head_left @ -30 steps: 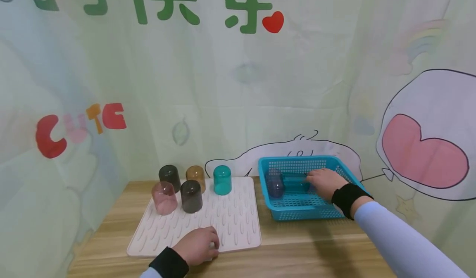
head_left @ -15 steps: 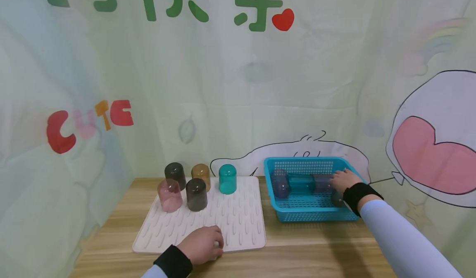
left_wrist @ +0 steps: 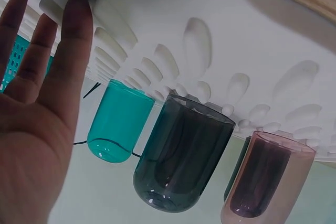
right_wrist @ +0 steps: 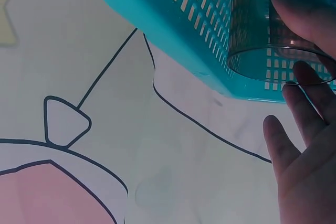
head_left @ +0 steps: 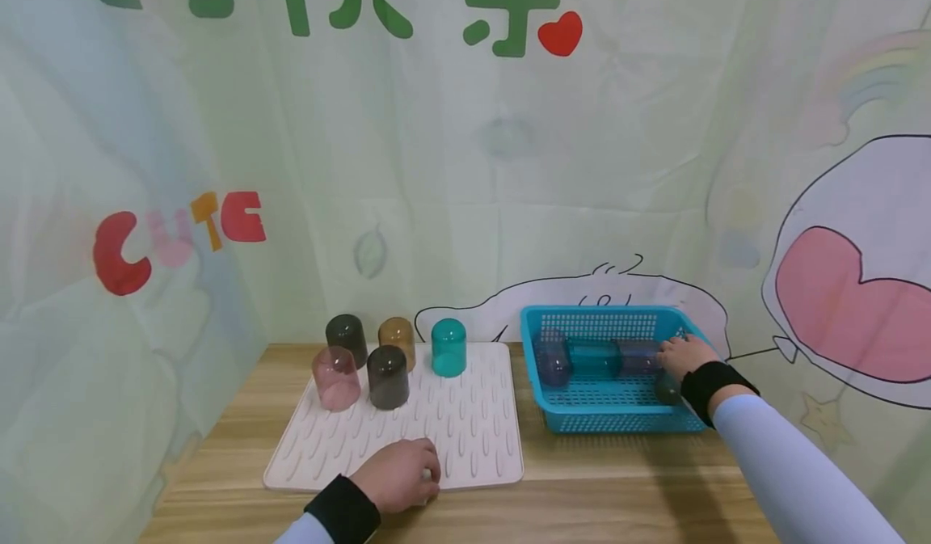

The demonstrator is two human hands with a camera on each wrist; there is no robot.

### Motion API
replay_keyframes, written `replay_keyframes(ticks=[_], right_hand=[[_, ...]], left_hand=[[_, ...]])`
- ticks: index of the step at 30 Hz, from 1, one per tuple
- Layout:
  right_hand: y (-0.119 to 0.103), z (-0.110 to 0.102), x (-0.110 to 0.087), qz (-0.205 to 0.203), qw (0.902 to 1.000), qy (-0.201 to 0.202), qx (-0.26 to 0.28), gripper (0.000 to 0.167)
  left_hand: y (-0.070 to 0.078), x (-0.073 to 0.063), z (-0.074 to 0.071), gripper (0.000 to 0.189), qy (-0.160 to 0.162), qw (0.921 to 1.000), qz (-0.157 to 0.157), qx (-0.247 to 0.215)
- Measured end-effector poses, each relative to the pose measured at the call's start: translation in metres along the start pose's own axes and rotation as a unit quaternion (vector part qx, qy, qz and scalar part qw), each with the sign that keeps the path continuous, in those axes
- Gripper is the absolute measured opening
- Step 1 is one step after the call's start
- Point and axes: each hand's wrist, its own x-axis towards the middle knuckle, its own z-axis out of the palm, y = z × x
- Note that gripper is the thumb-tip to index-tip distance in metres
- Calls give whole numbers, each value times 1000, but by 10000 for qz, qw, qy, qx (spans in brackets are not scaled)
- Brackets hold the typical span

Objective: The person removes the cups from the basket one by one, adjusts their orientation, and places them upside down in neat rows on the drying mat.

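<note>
In the head view my left hand [head_left: 398, 474] rests at the front edge of the white ridged mat [head_left: 476, 455]. Its fingers look nearly straight in the left wrist view. My right hand [head_left: 687, 358] reaches into the right end of the blue basket [head_left: 614, 424]. There it pinches a dark see-through cup [right_wrist: 251, 35], thumb on the wall and fingertips at the rim. Several cups stand upside down on the mat: pink [head_left: 337, 380], dark grey [head_left: 388, 378], black [head_left: 345, 339], amber [head_left: 396, 338] and teal [head_left: 448, 348].
More cups lie inside the basket: a purple cup [head_left: 554, 362] at the left, a teal cup [head_left: 592, 358] and a second purple cup [head_left: 637, 356] toward the hand. A printed curtain [head_left: 436, 172] hangs behind the wooden table [head_left: 582, 499].
My right hand has moved right within the basket, off the middle cups to its right end. My left hand stays at the mat's edge. The head view has shifted slightly.
</note>
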Motion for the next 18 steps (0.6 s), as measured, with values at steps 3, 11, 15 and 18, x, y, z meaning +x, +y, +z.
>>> replay_keyframes(ticks=[3, 11, 15, 18], right_hand=[[1, 3, -1, -29, 9999, 121, 6, 43], [0, -2, -5, 14, 9982, 515, 297, 39], [-2, -12, -10, 77, 9944, 849, 630, 38], [-4, -18, -12, 131, 9911, 1003, 863, 41]], left_hand=[[1, -1, -1, 7, 19, 10000, 17, 5], [0, 0, 1, 8, 24, 10000, -50, -44], [0, 0, 1, 8, -8, 9998, -162, -107], [-1, 0, 1, 8, -26, 9996, -235, -153]])
